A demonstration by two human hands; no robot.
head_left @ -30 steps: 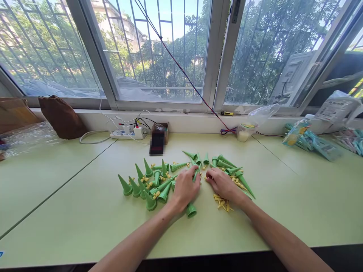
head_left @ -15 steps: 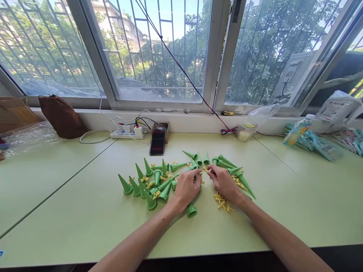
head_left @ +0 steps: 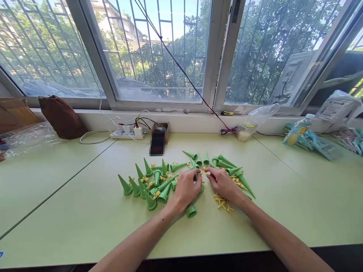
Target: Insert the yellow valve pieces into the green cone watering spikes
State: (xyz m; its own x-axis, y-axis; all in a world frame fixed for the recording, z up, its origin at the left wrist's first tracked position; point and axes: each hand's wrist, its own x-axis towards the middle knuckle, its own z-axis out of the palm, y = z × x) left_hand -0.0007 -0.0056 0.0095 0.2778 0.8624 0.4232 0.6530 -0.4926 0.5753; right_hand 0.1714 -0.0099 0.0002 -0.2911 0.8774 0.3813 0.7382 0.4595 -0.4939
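My left hand (head_left: 187,189) is closed around a green cone-shaped plastic spike (head_left: 202,187), most of which the fingers hide. Just to its right, my right hand (head_left: 222,182) pinches a small yellow plastic valve piece (head_left: 207,173), only partly visible at the fingertips. Green spikes (head_left: 124,185) stand and lie on the left, several with yellow pieces among them. More green spikes (head_left: 246,184) lie behind and beyond my right hand. A loose pile of yellow valve pieces (head_left: 222,202) is below my right wrist, and one green spike (head_left: 191,211) lies under my left forearm's edge.
The pale green table (head_left: 85,226) runs up to a windowsill. At its back are a power strip (head_left: 124,134) with cables, a small box (head_left: 163,130), a lidded jar (head_left: 245,132) and a brown bag (head_left: 61,117). A bottle (head_left: 298,130) and plastic packets (head_left: 326,147) lie right.
My right hand has shifted slightly left and its fingers have straightened a little towards the left hand. The left hand has turned slightly, showing more of the green spike. The other pieces stay put.
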